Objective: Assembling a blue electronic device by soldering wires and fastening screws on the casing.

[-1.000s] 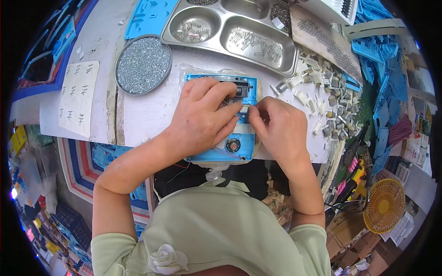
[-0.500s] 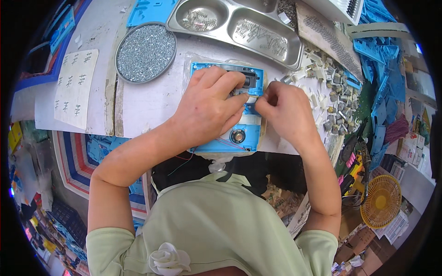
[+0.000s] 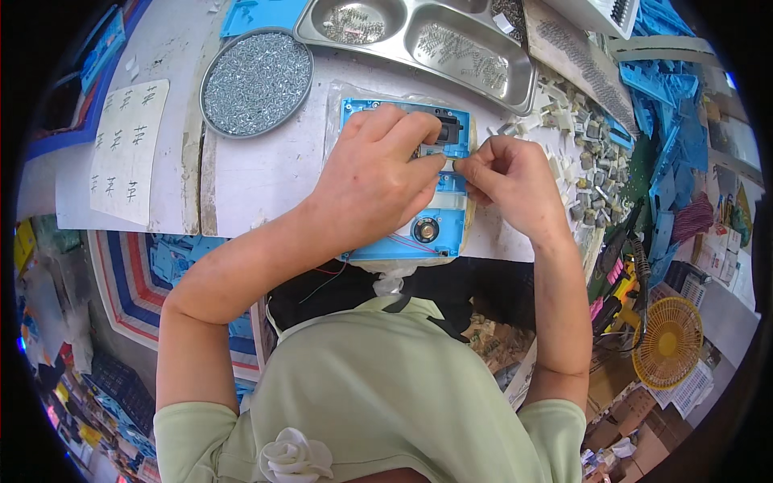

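Observation:
A blue plastic housing [image 3: 364,248] lies on a clear plastic bag at the table's near edge. It carries a small round speaker [image 3: 425,230], thin red wires and a black part [image 3: 448,129] near its far end. My left hand [image 3: 374,173] is bent over the housing's left and middle, fingers curled, thumb and forefinger reaching a pale part at the centre. From the right, my right hand [image 3: 515,185] has thumb and forefinger pinched at the housing's right edge. What lies between those fingertips is too small to make out.
A round dish of small screws [image 3: 256,84] stands at the far left. A metal compartment tray [image 3: 378,50] holds springs and small parts. Several white and grey pieces [image 3: 592,165] lie heaped on the right. A marked paper sheet [image 3: 129,153] lies left; a yellow fan [image 3: 668,342] stands lower right.
My right hand has shifted slightly right, its fingertips still pinched by the housing's edge. The housing and my left hand appear a little farther right in the picture.

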The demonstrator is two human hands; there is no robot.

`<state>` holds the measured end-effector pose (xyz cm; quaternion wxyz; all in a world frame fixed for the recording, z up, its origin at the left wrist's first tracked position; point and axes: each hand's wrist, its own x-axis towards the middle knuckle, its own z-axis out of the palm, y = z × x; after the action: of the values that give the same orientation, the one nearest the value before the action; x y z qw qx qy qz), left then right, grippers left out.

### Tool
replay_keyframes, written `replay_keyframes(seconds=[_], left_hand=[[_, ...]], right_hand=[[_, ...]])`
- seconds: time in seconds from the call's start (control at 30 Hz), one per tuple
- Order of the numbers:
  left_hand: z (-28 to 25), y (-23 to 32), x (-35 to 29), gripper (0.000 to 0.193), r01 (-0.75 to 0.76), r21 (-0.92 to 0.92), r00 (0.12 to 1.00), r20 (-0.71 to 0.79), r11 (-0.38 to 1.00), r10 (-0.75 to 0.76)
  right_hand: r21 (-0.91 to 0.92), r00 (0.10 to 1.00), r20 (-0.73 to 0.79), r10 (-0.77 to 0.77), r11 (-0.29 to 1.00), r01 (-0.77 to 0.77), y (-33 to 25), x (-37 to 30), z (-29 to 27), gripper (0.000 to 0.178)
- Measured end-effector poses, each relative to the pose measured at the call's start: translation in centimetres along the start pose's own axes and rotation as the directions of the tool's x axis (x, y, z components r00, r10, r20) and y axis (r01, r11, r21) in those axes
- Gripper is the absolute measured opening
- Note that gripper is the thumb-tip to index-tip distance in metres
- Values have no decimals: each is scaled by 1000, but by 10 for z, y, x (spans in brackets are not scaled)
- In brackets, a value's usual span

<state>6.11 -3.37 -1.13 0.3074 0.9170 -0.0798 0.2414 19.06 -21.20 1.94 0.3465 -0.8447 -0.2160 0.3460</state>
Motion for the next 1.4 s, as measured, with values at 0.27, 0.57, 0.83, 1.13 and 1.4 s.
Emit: replay_keyframes(seconds=[0.27, 0.57, 0.83, 1.13, 1.4], left_hand=[[0, -5, 2, 24, 80, -19, 997, 16, 997, -80], [-9, -3, 14, 39, 151, -81, 987, 61, 985, -146], [1, 2, 22, 41, 187, 143, 978, 71, 972, -198], [6, 8, 23, 42, 210, 129, 972, 76, 969, -221], [-2, 5, 28, 39, 211, 116, 970, 101, 971, -223]], right_hand=[[-171, 945, -62, -323, 936, 308, -2, -7, 12, 23], [-196, 882, -343, -323, 943, 269, 7, -8, 39, 15], [151, 968, -95, -231, 958, 243, 11, -14, -11, 27], [-314, 126, -931, -342, 576, -755, 210, 67, -338, 38], [360, 111, -866, 488, 452, 816, 210, -27, -390, 32]])
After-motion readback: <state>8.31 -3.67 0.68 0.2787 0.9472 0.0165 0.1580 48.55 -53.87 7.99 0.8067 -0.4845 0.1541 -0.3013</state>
